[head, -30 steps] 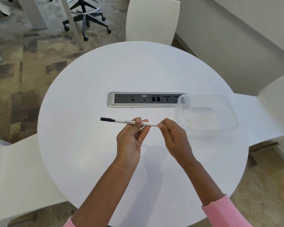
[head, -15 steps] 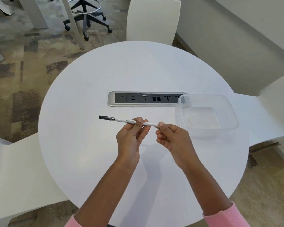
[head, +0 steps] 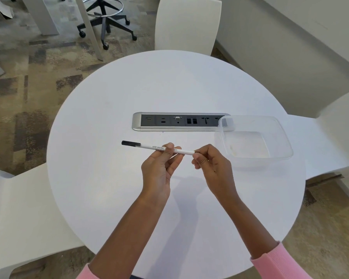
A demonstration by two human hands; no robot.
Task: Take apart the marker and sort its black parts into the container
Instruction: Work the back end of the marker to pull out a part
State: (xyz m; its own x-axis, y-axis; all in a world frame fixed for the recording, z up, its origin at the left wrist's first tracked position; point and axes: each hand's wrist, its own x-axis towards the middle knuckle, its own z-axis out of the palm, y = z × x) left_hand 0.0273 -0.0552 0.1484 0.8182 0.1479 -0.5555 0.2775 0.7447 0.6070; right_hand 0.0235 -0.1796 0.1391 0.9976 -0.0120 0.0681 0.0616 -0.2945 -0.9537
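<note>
A slim white marker [head: 149, 147] with a black cap [head: 131, 143] on its left end is held level above the round white table [head: 109, 188]. My left hand [head: 159, 168] pinches the barrel near its middle. My right hand [head: 212, 166] has its fingertips closed on the marker's right end, which the fingers hide. A clear plastic container [head: 256, 137] with nothing in it stands on the table just right of my right hand.
A silver power and data socket strip [head: 177, 121] is set into the table behind the marker, its right end under the container's corner. White chairs [head: 187, 23] stand around the table. An office stool base [head: 107, 23] stands on the carpet at the back.
The marker and both hands have stayed almost in place. My right hand's fingers have shifted slightly on the marker's right end.
</note>
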